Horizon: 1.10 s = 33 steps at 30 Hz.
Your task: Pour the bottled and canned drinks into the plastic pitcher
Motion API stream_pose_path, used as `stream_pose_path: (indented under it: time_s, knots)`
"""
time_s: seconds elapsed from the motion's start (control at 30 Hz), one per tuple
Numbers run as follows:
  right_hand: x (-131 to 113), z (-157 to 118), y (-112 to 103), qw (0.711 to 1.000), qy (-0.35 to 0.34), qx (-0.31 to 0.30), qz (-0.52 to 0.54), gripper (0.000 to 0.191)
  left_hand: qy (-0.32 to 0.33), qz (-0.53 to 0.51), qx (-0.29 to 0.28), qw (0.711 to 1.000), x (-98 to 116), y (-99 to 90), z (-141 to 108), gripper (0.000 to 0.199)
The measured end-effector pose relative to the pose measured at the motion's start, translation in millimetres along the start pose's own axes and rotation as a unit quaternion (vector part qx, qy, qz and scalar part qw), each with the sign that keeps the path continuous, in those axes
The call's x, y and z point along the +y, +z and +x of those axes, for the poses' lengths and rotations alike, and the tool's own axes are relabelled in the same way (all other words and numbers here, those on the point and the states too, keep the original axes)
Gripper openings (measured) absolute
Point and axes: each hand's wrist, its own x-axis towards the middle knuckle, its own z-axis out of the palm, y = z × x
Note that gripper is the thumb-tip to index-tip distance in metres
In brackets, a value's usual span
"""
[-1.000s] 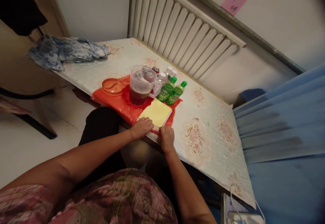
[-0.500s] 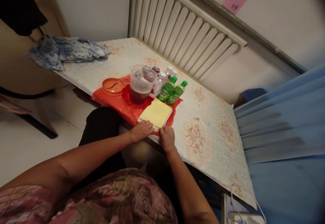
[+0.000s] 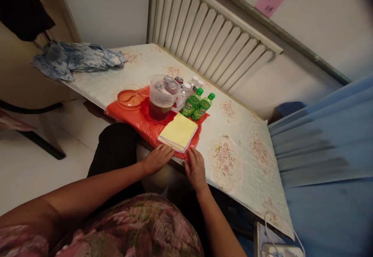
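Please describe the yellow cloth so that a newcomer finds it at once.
Beside the white radiator, find the flowered table and, on it, the red plastic sheet. The yellow cloth lies folded there, just beyond the left hand and right hand. Unlike the upright jug and green bottles behind it, it is a flat square with pale purple edging.

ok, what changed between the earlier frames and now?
The left hand and right hand came off the near edge of the folded yellow cloth, drawing back toward the body and slightly apart. The cloth, jug, green bottles and orange dish stayed put.
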Motion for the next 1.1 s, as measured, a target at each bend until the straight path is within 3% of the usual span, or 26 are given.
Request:
stream_pose_path:
  time_s: [0.1, 0.3, 0.4, 0.6, 0.87, 1.1]
  knots:
    - [-6.6, -8.2, 6.2, 1.000, -0.018, 0.001, -0.005, 0.065, 0.008, -0.013, 0.000, 1.000, 5.1, 4.8, -0.5, 0.031]
    - [-11.8, -28.2, 26.0, 0.997, -0.044, -0.054, -0.024, 0.064, 0.010, -0.017, 0.000, 1.000, 13.9, 14.2, -7.4, 0.032]
    - [-10.0, -33.1, 27.2, 0.999, -0.033, -0.041, -0.010, 0.061, 0.011, -0.012, 0.023, 1.000, 12.8, 14.4, -10.7, 0.035]
    - [-8.9, -19.7, 24.9, 0.999, -0.008, 0.046, 0.010, 0.044, -0.022, -0.034, 0.044, 0.998, -0.6, 2.3, -0.2, 0.026]
    - [-8.0, -1.0, 37.8, 0.999, 0.008, 0.037, -0.005, 0.028, -0.029, -0.025, 0.021, 0.999, -12.9, 0.9, 10.3, 0.015]
    - [-9.7, 8.7, 34.5, 0.998, 0.038, 0.044, 0.010, 0.015, -0.037, -0.026, 0.019, 0.999, -14.2, -3.1, 12.3, 0.010]
